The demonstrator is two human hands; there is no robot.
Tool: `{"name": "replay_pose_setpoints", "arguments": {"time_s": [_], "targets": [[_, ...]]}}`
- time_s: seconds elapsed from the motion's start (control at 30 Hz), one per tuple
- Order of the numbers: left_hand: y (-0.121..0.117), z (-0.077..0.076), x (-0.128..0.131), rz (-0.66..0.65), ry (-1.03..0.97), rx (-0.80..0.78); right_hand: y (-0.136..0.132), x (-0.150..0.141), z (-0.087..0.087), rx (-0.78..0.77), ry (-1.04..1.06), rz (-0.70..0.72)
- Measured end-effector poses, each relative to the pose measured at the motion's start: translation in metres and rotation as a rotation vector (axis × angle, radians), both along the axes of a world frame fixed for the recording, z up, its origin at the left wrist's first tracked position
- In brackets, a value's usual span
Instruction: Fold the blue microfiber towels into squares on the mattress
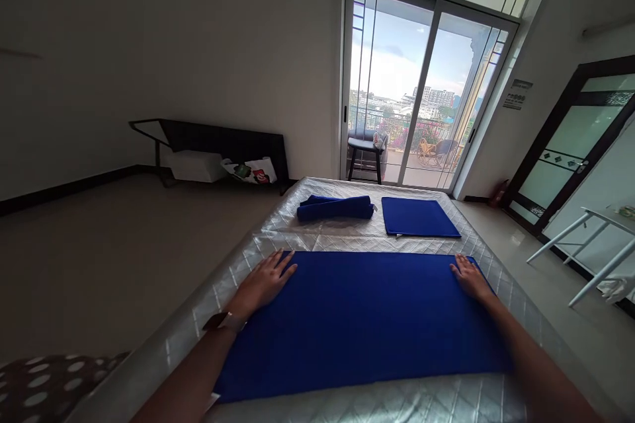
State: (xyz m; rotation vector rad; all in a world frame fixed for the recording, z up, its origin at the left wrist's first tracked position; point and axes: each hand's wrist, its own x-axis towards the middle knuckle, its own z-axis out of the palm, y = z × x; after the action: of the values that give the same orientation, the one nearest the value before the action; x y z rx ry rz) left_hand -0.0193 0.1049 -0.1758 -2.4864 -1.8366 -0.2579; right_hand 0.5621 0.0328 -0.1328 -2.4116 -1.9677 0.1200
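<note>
Grip is spread wide in the head view: a blue cloth (pixel 367 317), laid flat on the mattress (pixel 327 236), is touched near its far corners by left hand (pixel 266 277) and right hand (pixel 470 277); a blue roll (pixel 335 209) is placed beyond.

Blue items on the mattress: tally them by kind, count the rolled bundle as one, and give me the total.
Large flat cloth: 1
Smaller flat piece: 1
Rolled bundle: 1 (cannot tell whether it is more than one cloth)
Total: 3
</note>
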Motion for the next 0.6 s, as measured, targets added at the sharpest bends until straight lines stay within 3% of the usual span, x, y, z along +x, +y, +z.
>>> {"name": "replay_pose_setpoints", "arguments": {"time_s": [0.13,0.3,0.47,0.6], "targets": [[0.002,-0.006,-0.006,0.013,0.023,0.006,-0.002,0.043,-0.009,0.026,0.024,-0.063],[0.003,-0.01,-0.012,-0.025,0.034,0.013,-0.002,0.04,-0.014,0.032,0.041,-0.073],[-0.002,-0.001,-0.006,0.079,0.007,-0.042,-0.004,0.037,-0.011,0.036,0.045,-0.087],[-0.004,0.005,-0.001,0.062,0.032,-0.088,-0.004,0.038,-0.011,0.034,0.042,-0.088]]}}
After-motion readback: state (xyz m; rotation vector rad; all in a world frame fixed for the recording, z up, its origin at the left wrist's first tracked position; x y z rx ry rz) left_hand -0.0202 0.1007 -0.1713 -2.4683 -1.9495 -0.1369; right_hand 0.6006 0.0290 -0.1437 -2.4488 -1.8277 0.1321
